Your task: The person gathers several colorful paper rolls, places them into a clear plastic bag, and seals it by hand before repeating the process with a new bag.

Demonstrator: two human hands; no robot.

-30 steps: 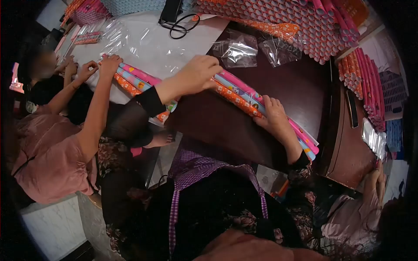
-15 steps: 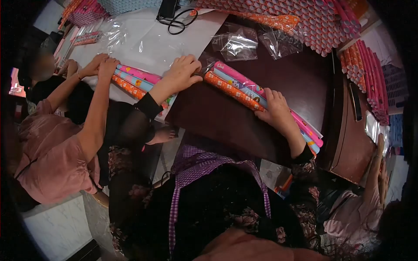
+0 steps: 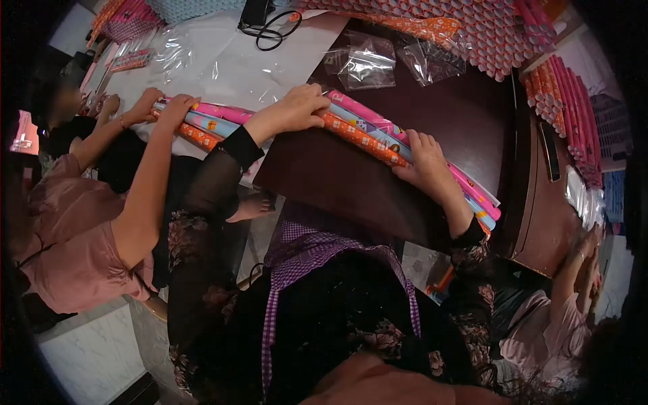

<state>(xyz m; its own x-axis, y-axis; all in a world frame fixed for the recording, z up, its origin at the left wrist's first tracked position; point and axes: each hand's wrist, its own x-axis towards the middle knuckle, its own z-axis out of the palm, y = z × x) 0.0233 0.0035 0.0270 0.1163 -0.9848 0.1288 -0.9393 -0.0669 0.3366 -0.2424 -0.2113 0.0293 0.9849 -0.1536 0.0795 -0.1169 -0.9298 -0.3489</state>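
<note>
A bundle of wrapping paper rolls [image 3: 368,131] in pink, light blue and orange prints lies slantwise over the dark table, with a glossy clear film around it. My left hand [image 3: 291,109] is closed at the bundle's upper left end, fingers and thumb bent around the tips. Further down, my right hand [image 3: 428,164] wraps over the rolls, thumb on the near side and fingers on the far side. To the left, a co-worker's hands [image 3: 177,110] rest on a second bundle of rolls [image 3: 214,123], partly hidden behind my left forearm.
Clear plastic bags [image 3: 368,66] lie on the dark table [image 3: 304,172] beyond my bundle. Stacked rolls [image 3: 486,40] stand along the back, with more stacks [image 3: 574,115] at right. A black cable [image 3: 278,37] lies on the white sheet [image 3: 223,50]. Another person [image 3: 540,331] works at lower right.
My left hand has moved right and closed at the bundle's end. My right hand stays nearly in place. The co-worker's hands have shifted slightly on their bundle.
</note>
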